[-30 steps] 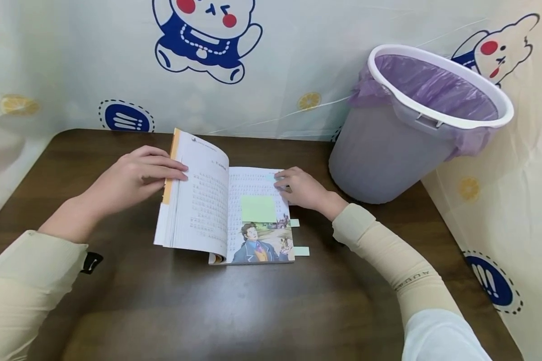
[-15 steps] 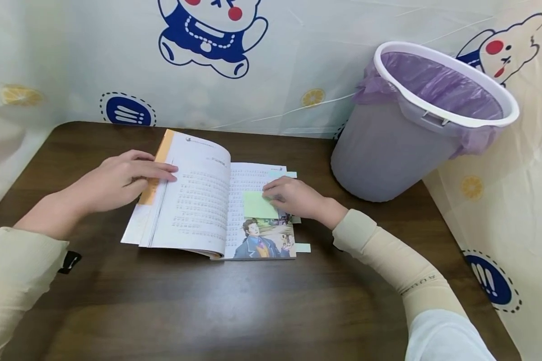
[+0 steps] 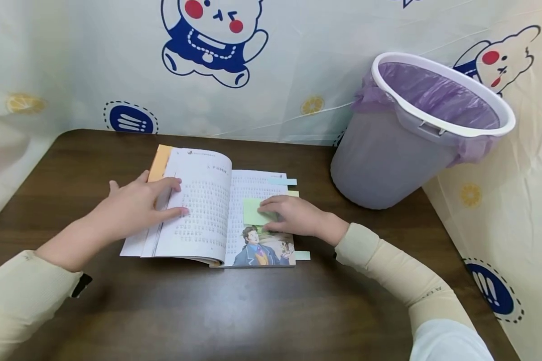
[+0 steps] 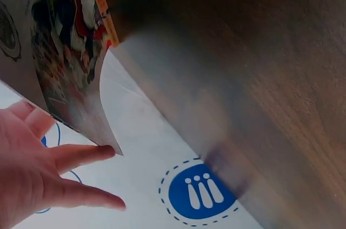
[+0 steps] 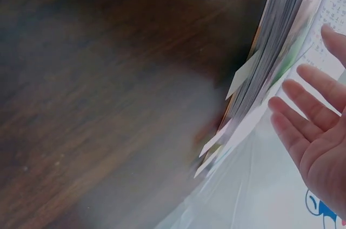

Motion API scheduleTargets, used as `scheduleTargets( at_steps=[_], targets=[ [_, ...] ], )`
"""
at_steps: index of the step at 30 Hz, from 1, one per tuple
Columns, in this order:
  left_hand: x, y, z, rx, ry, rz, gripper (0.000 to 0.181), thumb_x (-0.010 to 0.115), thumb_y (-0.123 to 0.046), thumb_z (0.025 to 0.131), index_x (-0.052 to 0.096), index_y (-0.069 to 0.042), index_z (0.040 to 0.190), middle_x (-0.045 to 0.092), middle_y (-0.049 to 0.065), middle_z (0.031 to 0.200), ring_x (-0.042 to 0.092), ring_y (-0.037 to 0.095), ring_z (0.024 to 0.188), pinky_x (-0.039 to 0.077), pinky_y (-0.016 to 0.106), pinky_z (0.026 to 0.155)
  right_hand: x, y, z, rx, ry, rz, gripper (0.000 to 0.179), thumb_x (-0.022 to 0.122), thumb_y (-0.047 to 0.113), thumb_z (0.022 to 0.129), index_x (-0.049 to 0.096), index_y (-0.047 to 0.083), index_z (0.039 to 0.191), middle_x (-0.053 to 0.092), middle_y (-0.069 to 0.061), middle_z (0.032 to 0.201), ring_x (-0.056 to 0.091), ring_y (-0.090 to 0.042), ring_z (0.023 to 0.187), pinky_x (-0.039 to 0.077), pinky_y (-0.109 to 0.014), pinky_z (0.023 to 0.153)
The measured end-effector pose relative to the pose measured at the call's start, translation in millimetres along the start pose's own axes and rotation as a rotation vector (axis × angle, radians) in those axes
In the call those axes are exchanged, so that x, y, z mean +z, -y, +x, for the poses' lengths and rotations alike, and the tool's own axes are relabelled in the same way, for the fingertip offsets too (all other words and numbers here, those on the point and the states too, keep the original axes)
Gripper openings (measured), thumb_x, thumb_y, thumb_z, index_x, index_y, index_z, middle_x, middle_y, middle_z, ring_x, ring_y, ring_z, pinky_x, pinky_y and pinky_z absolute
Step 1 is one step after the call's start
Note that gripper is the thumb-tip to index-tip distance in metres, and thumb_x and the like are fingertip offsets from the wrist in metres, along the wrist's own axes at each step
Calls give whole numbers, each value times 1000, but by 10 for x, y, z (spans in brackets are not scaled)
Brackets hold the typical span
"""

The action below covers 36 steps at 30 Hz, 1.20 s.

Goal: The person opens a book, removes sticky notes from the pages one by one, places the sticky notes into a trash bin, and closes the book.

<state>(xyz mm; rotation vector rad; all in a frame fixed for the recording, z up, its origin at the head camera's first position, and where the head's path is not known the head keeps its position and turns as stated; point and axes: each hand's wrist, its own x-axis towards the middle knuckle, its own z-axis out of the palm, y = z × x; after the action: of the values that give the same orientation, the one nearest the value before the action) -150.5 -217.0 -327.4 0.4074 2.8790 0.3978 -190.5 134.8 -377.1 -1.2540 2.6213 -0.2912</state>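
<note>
An open book (image 3: 198,210) lies on the dark wooden table, its left-hand pages arching up from the spine. My left hand (image 3: 133,208) is at the book's left edge, thumb and forefinger spread over the page; the left wrist view shows its other fingers extended beside the cover (image 4: 70,51). On the right page, a green sticky note (image 3: 251,213) lies above a printed picture of a man in a blue jacket. My right hand (image 3: 298,215) reaches over the note's right side, thumb and fingers apart. In the right wrist view its fingers (image 5: 313,105) look loosely extended.
Pale sticky tabs stick out from the book's right edge, including a blue tab (image 3: 283,181) and a lower tab (image 3: 302,255). A grey bin (image 3: 384,160) with a purple liner (image 3: 438,90) stands at the back right. A patterned sheet (image 3: 293,65) hangs behind the table (image 3: 235,311).
The left pages have been lowered flatter, and my left hand has spread its thumb and forefinger over them. My right hand has moved down from the top tab to the green note.
</note>
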Motion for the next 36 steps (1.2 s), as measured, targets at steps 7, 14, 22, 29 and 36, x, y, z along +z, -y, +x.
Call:
scheduleTargets(
  at_steps=[7,14,22,29,36],
  targets=[
    [57,-68,-11,-52,56,-18,78,68,-70,86,58,-11,135,56,36,135,38,68,130,11,94,86,49,2,-16,17,24,-14,50,75,35,96,66,6,136,60,-9,142,57,-23,131,45,-37,109],
    [208,-231,-21,-4,59,8,103,55,-81,87,39,-4,154,57,35,135,60,54,115,47,73,84,59,-8,-41,-5,13,-22,47,75,31,96,68,5,134,61,-10,140,59,-24,128,48,-38,106],
    [270,-466,-1,-33,16,167,111,46,-88,84,38,-5,158,41,41,146,56,59,118,58,54,62,57,5,-40,-21,1,-24,44,73,29,97,68,5,134,61,-10,141,59,-24,129,48,-37,105],
    [314,-533,-16,-19,-79,279,97,60,-74,89,54,5,143,53,41,134,64,53,102,57,54,59,80,22,-23,-49,-13,-15,42,72,28,98,68,4,133,60,-10,141,59,-24,129,49,-37,105],
    [330,-578,54,-16,-57,243,88,71,-65,87,60,16,121,65,30,98,67,43,78,56,50,54,79,3,-64,-50,-28,-19,40,73,26,98,69,5,131,61,-10,141,60,-23,128,49,-37,104]
  ],
)
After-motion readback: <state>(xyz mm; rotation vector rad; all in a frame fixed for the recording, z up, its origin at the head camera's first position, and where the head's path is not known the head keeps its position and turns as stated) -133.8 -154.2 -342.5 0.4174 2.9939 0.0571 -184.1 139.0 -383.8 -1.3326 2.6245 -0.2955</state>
